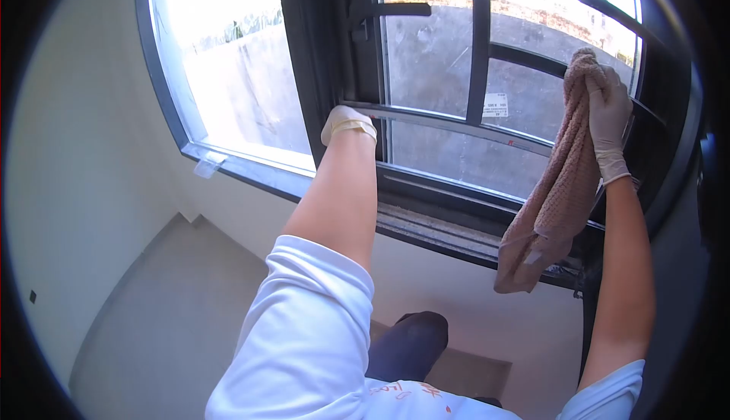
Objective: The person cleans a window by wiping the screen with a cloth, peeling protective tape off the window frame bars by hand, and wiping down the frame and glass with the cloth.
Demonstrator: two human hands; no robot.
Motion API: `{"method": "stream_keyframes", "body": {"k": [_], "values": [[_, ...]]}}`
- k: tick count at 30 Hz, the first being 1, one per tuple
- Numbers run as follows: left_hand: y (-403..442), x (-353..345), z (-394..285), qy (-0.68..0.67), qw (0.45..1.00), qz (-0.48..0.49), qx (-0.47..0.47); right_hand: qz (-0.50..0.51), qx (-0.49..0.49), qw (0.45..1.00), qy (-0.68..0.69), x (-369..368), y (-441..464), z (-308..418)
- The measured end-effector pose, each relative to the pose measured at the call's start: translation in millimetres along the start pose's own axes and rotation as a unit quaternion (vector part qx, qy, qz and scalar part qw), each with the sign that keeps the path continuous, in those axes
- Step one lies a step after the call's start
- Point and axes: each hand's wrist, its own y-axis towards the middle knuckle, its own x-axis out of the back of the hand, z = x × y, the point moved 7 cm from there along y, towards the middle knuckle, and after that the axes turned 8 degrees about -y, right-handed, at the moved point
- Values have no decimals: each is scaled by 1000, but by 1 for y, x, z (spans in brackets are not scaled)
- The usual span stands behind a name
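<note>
My left hand (pixel 348 122), in a pale glove, is closed at the left end of the dark window frame's (pixel 299 63) lower crossbar. Its fingertips are hidden behind the hand. On the right, my gloved right hand (pixel 610 112) grips the top of a brownish-pink textured cloth (pixel 559 169) against the window's bars. The cloth hangs down in folds, its lower end past the sill track (pixel 437 226). Behind the bars is a glass pane (pixel 426 63) with a white printed label (pixel 495 105).
A black window handle (pixel 395 10) sticks out at upper left of the barred sash. Left of it is a bright opening (pixel 236 78), with a clear plastic piece (pixel 210 163) on its ledge. Below are a white wall (pixel 449 275), grey floor (pixel 167 298) and my dark-clothed knee (pixel 411 340).
</note>
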Motion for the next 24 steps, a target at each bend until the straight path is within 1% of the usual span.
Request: {"method": "stream_keyframes", "body": {"k": [1, 2, 4, 5, 6, 7, 8, 10, 11, 12, 15, 16, 19, 20, 23, 24], "values": [[60, -40, 15, 134, 990, 41, 16, 3, 1, 1000, -1, 0, 0, 0], [49, -30, 8, 119, 993, 13, -7, 6, 3, 1000, -3, 2, 0, 4], [34, -20, 4, 67, 998, -15, -5, 6, 11, 1000, -17, 1, 0, 5], [31, -17, 4, 15, 999, -24, 15, 6, 10, 1000, -16, 2, 0, 5], [26, -17, 8, -120, 990, -35, 62, 6, 10, 1000, -13, 4, -2, 8], [14, -16, 13, -333, 933, -57, 127, 6, 11, 1000, -11, 6, -1, 13], [1, -19, 16, -523, 828, -83, 187, 10, 10, 1000, -1, 7, 0, 15], [-11, -28, 15, -692, 677, -92, 232, 24, 12, 1000, -3, 13, 2, 21], [-18, -28, 14, -732, 632, -94, 236, 31, 13, 999, -4, 15, 3, 24], [-24, -27, 14, -751, 612, -103, 225, 24, 14, 1000, -1, 16, 4, 25], [-62, -4, 10, -746, 636, -150, 131, 13, 18, 1000, -1, 16, 3, 26], [-56, -2, 11, -768, 612, -143, 121, 20, 15, 1000, -1, 15, 3, 25], [-63, -9, 11, -762, 642, -68, 47, 19, 12, 1000, -12, 15, 2, 25], [-68, -13, 11, -763, 646, -2, -10, 15, 13, 1000, -13, 15, 2, 26], [-107, -21, 20, -717, 682, 88, -113, 9, 17, 1000, -17, 16, 1, 24], [-119, -26, 27, -686, 703, 116, -146, 13, 18, 1000, -13, 15, 1, 23]]}}
